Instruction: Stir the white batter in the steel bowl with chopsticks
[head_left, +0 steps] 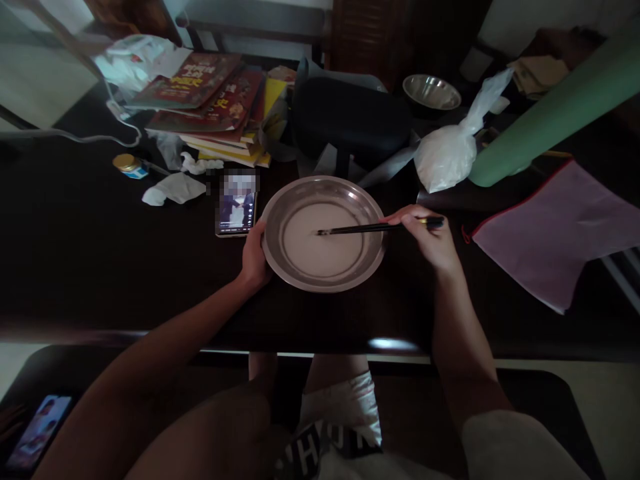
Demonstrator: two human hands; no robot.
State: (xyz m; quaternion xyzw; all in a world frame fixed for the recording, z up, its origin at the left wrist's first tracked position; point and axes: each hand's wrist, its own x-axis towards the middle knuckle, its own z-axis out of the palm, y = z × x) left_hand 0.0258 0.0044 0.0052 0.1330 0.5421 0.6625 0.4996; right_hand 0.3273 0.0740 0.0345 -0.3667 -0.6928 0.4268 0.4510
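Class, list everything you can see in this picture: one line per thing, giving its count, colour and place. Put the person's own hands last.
Bowl: one, steel, table centre, pale liquid inside.
Chopsticks: one pair, black, tips in the bowl.
Phone: one, lit screen, left of the bowl.
Books: one stack, red and yellow, far left.
Jar: one, gold lid, left of the books.
Tissue: one, white, crumpled near the jar.
Bag: one, clear plastic, knotted, white contents, right of the bowl.
Small bowl: one, steel, far back.
Cloth: one, pink, right edge.
Roll: one, green, far right.
Second phone: one, lit, lower left corner.
Left hand: steadies the bowl's rim.
Right hand: fingers hold the chopsticks.
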